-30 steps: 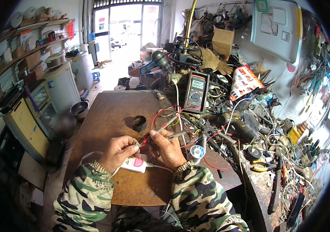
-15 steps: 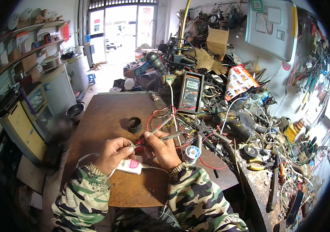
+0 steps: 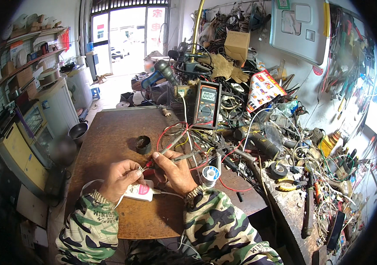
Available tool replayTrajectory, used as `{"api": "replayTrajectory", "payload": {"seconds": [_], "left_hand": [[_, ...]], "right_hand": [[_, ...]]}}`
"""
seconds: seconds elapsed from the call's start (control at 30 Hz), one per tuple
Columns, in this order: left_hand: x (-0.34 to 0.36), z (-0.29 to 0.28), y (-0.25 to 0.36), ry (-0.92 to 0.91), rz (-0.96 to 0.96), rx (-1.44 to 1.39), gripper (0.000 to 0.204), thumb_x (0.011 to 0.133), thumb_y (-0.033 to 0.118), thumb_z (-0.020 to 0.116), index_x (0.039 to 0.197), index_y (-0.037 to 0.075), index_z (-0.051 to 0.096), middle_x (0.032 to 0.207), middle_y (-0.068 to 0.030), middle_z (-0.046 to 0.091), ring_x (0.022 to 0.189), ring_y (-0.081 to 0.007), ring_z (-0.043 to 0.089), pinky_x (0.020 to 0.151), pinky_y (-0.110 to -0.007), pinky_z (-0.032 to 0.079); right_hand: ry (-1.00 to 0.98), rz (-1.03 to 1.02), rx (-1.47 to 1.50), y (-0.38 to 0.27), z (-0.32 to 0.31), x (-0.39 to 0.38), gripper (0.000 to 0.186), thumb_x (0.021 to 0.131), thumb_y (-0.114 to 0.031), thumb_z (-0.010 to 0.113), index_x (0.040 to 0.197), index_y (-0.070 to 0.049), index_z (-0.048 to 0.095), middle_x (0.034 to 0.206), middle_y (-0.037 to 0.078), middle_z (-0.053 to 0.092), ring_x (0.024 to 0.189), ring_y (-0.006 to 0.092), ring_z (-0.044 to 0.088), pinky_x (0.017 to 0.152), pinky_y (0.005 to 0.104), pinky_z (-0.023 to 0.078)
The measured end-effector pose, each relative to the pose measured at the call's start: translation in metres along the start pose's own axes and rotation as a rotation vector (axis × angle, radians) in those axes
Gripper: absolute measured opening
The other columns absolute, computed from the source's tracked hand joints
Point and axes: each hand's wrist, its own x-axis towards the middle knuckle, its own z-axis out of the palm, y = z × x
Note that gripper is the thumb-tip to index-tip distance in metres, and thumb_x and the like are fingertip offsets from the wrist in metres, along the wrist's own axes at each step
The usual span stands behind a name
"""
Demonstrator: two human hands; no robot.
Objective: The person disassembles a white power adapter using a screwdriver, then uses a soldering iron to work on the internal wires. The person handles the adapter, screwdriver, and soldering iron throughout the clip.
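My right hand [image 3: 176,173] is closed around two multimeter test probes, a red one [image 3: 171,145] and a dark one [image 3: 185,156], held like chopsticks. Their tips point left at the fingers of my left hand [image 3: 121,179]. That hand is pinched on something small with thin metal ends, too small to make out. Directly beneath both hands a white power strip [image 3: 138,191] with a pink label lies on the brown table [image 3: 109,132], its white cable running out to either side. A multimeter [image 3: 206,106] with a lit display stands propped up behind, red leads curling from it.
A small round black cup [image 3: 143,145] sits beyond my hands. By my right wrist is a solder spool [image 3: 210,175]. Tangled wires, pliers [image 3: 290,182] and black tape [image 3: 278,170] crowd the right side. A dark pan [image 3: 78,130] stands left of the table.
The whole view has shifted a little, so everything appears further left. My hands keep the same grip, with the probe tips still at the left fingers.
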Motion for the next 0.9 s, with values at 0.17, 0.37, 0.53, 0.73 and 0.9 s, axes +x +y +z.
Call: {"api": "replayTrajectory", "payload": {"seconds": [0.17, 0.37, 0.53, 0.73, 0.9], "left_hand": [[-0.006, -0.005, -0.001, 0.005, 0.058, 0.084, 0.020, 0.097, 0.016, 0.062, 0.102, -0.003, 0.059, 0.085, -0.0096, 0.068, 0.075, -0.0130, 0.066, 0.071, -0.026, 0.054], [0.002, 0.006, -0.001, -0.028, -0.005, 0.007, 0.017, 0.099, 0.016, 0.061, 0.103, -0.001, 0.060, 0.086, -0.0054, 0.068, 0.078, -0.0111, 0.066, 0.073, -0.025, 0.053], [-0.007, -0.004, -0.002, -0.019, 0.022, 0.052, 0.019, 0.100, 0.018, 0.061, 0.104, 0.000, 0.059, 0.088, -0.0063, 0.068, 0.081, -0.0120, 0.067, 0.075, -0.026, 0.054], [-0.004, -0.002, -0.004, -0.024, 0.032, 0.057, 0.020, 0.100, 0.019, 0.061, 0.104, -0.001, 0.059, 0.087, -0.0066, 0.068, 0.081, -0.0124, 0.067, 0.075, -0.026, 0.054], [-0.004, -0.001, -0.001, -0.025, 0.029, 0.059, 0.019, 0.100, 0.018, 0.061, 0.104, -0.001, 0.059, 0.087, -0.0068, 0.067, 0.080, -0.0126, 0.067, 0.075, -0.026, 0.054]], "right_hand": [[-0.006, 0.004, 0.079, 0.002, 0.011, 0.000, 0.030, 0.099, -0.027, 0.062, 0.079, -0.004, 0.061, 0.058, -0.002, 0.053, 0.048, 0.0075, 0.048, 0.044, 0.0236, 0.034], [0.094, 0.017, 0.047, -0.013, 0.006, -0.008, 0.028, 0.100, -0.025, 0.061, 0.084, -0.003, 0.064, 0.062, 0.000, 0.054, 0.049, 0.0087, 0.049, 0.046, 0.0244, 0.038], [0.045, 0.008, 0.018, -0.006, 0.011, -0.006, 0.030, 0.100, -0.028, 0.061, 0.085, -0.001, 0.063, 0.063, 0.002, 0.056, 0.049, 0.0093, 0.050, 0.045, 0.0248, 0.038], [0.063, -0.013, 0.033, -0.004, 0.009, -0.006, 0.029, 0.100, -0.026, 0.061, 0.083, -0.002, 0.062, 0.062, 0.002, 0.056, 0.049, 0.0084, 0.049, 0.044, 0.0244, 0.038], [0.049, -0.015, 0.053, -0.006, 0.010, -0.006, 0.028, 0.101, -0.025, 0.060, 0.084, -0.002, 0.062, 0.062, 0.001, 0.055, 0.049, 0.0080, 0.049, 0.044, 0.0239, 0.038]]}}
